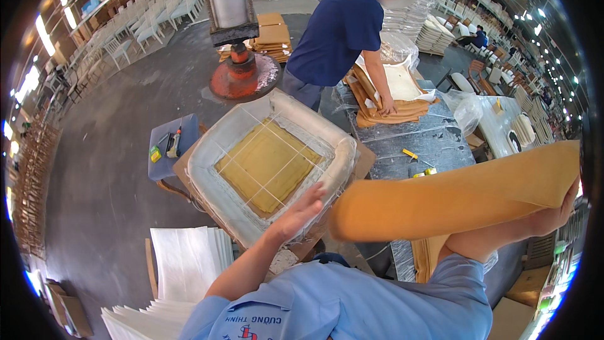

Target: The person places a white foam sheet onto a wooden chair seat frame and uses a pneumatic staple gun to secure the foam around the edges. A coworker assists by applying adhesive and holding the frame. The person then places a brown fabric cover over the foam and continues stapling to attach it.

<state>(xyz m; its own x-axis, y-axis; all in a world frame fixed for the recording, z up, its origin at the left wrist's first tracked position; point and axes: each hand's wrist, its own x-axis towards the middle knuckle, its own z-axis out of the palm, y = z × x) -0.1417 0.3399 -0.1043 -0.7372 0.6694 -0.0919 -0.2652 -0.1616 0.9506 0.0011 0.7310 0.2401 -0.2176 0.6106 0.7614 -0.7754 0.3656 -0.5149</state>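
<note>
One tan sheet (453, 195) between the hands (302, 210)

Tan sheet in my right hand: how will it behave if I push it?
The tan sheet will probably bend rather than stay stiff, since it folds over near your right hand. It seems fairly light for its size, as only that hand appears to support it.

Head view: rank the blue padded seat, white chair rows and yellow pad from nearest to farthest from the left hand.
From the left hand:
1. Yellow pad, ahead, inside the white padded frame.
2. Blue padded seat, left, outside the frame.
3. White chair rows, background, upper left.
</note>
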